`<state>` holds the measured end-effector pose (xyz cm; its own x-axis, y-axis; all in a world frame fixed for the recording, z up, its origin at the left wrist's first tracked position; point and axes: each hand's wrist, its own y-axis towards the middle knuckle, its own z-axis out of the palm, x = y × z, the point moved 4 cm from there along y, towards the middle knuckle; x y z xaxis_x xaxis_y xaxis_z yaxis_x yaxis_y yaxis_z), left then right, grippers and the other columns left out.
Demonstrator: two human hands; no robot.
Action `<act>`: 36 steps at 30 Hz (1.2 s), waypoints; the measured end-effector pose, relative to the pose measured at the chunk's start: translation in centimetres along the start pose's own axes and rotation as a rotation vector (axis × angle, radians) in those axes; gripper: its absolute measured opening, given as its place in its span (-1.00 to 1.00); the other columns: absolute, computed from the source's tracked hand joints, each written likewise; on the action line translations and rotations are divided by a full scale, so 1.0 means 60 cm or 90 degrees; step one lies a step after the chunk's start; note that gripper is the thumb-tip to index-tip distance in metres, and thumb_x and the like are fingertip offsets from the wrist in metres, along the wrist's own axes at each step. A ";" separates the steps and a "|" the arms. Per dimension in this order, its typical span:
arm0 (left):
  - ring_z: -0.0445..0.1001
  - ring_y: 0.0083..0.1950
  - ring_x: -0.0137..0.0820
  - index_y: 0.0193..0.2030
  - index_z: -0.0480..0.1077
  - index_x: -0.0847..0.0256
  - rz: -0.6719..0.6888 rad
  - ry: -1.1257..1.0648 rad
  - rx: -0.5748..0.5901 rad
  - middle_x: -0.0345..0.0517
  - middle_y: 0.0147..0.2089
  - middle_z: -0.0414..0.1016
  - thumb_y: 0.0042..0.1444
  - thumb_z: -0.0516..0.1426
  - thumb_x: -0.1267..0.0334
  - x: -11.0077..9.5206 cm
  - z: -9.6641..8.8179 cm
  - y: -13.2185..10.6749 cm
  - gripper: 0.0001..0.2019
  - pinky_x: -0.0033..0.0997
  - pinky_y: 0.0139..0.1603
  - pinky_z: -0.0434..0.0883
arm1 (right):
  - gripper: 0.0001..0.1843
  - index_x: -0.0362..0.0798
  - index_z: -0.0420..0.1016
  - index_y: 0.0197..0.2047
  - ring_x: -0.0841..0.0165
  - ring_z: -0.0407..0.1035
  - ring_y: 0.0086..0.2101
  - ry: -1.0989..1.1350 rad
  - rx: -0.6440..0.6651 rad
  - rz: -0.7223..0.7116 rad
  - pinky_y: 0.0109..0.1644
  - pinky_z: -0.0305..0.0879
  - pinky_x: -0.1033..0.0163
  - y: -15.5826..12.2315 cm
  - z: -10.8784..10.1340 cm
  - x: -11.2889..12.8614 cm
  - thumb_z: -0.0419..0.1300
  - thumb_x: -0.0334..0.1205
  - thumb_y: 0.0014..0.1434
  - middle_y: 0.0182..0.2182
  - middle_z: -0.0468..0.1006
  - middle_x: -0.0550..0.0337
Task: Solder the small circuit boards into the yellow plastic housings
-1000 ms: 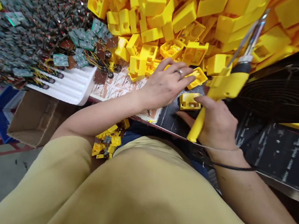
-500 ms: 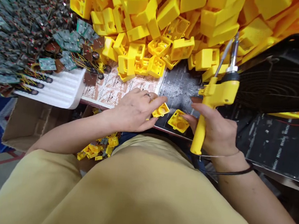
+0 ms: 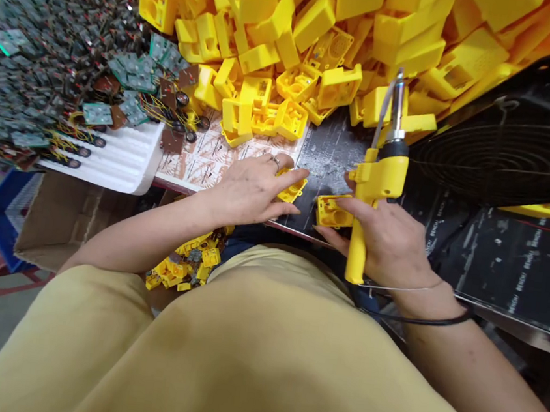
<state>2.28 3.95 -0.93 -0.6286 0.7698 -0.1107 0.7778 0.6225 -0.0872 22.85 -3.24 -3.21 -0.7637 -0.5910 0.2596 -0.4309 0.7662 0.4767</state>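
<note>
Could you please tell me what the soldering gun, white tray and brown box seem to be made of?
Soldering gun: probably smooth plastic, by its even yellow colour; its shaft, shiny and silvery, looks like metal.
White tray: perhaps foam, being matte and thick-edged.
Brown box: likely dull cardboard, by its papery look.

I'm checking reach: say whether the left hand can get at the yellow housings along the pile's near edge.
Probably yes: the left hand lies just short of those yellow housings, with only patterned tabletop visible between, though it partly covers another yellow case.
</note>
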 end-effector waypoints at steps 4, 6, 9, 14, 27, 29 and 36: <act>0.55 0.10 -0.15 0.37 0.28 0.31 0.026 -0.076 -0.014 0.27 0.28 0.39 0.36 0.09 -0.03 -0.009 0.010 -0.013 -0.42 -0.21 0.03 0.52 | -0.53 -0.01 0.26 0.20 0.31 0.50 -0.16 0.124 0.030 -0.044 -0.09 0.47 0.24 -0.018 -0.018 -0.011 0.29 -0.24 0.28 -0.06 0.54 0.09; 0.53 0.14 -0.20 0.35 0.28 0.35 0.055 -0.121 -0.031 0.24 0.23 0.44 0.40 0.02 0.04 -0.025 0.017 -0.013 -0.48 -0.24 0.11 0.51 | -0.47 -0.03 0.24 0.23 0.25 0.51 -0.09 0.146 0.023 -0.022 -0.05 0.51 0.19 -0.027 -0.020 -0.016 0.31 -0.23 0.27 0.02 0.52 0.01; 0.52 0.14 -0.20 0.34 0.29 0.32 0.048 -0.120 -0.062 0.18 0.21 0.46 0.42 -0.04 -0.05 -0.032 0.015 0.002 -0.45 -0.23 0.11 0.51 | -0.47 0.02 0.25 0.23 0.22 0.52 -0.09 0.163 0.022 -0.003 -0.08 0.53 0.16 -0.036 -0.014 -0.020 0.32 -0.30 0.25 -0.01 0.54 0.04; 0.34 0.35 -0.05 0.10 0.46 0.22 -0.090 -0.015 -0.187 0.13 0.25 0.45 0.41 -0.01 0.17 0.051 -0.016 0.047 -0.69 0.10 0.33 0.31 | -0.39 0.04 0.28 0.20 0.04 0.42 0.14 0.181 -0.004 0.022 0.07 0.53 -0.04 -0.027 -0.006 -0.015 0.41 -0.10 0.17 0.06 0.51 -0.06; 0.45 0.28 -0.21 0.15 0.47 0.03 0.049 -0.090 -0.076 -0.13 0.40 0.37 0.39 -0.14 0.33 0.033 -0.035 0.133 -0.58 0.08 0.30 0.37 | -0.46 0.01 0.24 0.24 0.17 0.43 0.15 0.102 -0.071 0.012 0.17 0.48 0.09 0.021 -0.034 -0.048 0.31 -0.28 0.26 0.17 0.47 -0.08; 0.37 0.32 -0.05 0.24 0.41 0.11 -0.093 -0.036 -0.139 0.04 0.35 0.40 0.38 -0.09 0.24 0.049 -0.053 0.154 -0.59 0.27 0.33 0.29 | -0.52 -0.03 0.26 0.20 0.17 0.48 0.08 0.065 -0.068 -0.008 0.06 0.52 0.13 0.039 -0.031 -0.051 0.30 -0.26 0.28 0.09 0.52 -0.07; 0.32 0.29 0.10 0.11 0.47 0.01 -0.130 -0.074 -0.161 0.12 0.10 0.50 0.26 0.05 0.15 0.098 -0.080 0.163 -0.66 0.40 0.30 0.24 | -0.64 -0.04 0.34 0.14 0.25 0.46 -0.25 -0.024 -0.011 -0.062 -0.23 0.40 0.21 0.088 0.008 -0.057 0.04 0.01 0.45 -0.21 0.51 0.07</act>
<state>6.19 15.28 2.35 -0.7555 0.6138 -0.2289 0.6018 0.7884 0.1275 22.96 2.91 -1.98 -0.7363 -0.6526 0.1790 -0.4961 0.7005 0.5130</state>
